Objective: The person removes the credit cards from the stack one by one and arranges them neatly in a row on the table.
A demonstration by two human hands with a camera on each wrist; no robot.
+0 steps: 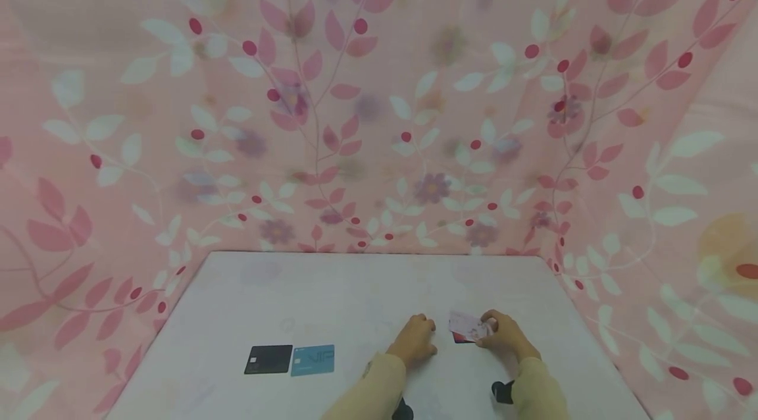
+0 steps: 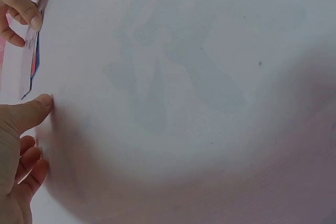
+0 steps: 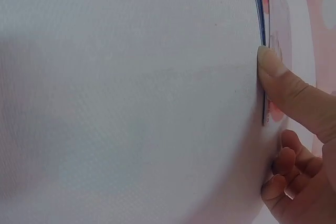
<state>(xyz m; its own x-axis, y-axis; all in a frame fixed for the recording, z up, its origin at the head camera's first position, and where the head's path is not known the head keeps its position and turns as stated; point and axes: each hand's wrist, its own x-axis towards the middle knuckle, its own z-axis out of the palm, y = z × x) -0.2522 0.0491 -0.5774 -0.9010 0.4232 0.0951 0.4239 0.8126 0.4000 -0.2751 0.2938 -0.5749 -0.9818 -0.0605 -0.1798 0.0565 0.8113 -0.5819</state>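
Observation:
Toward the right of the table lies a pale printed card over a card with red and dark blue, whose near edge peeks out below. My right hand grips the right end of the cards, thumb at the near edge and fingers at the far side. In the right wrist view, the thumb presses on the stacked edges. My left hand rests loosely bent on the table, left of the cards and apart from them. Nothing shows between its fingers in the left wrist view, where the thumb points toward the cards.
On the left of the white table, a black card and a blue card marked VIP lie side by side. Pink floral cloth hangs behind the table and on both sides.

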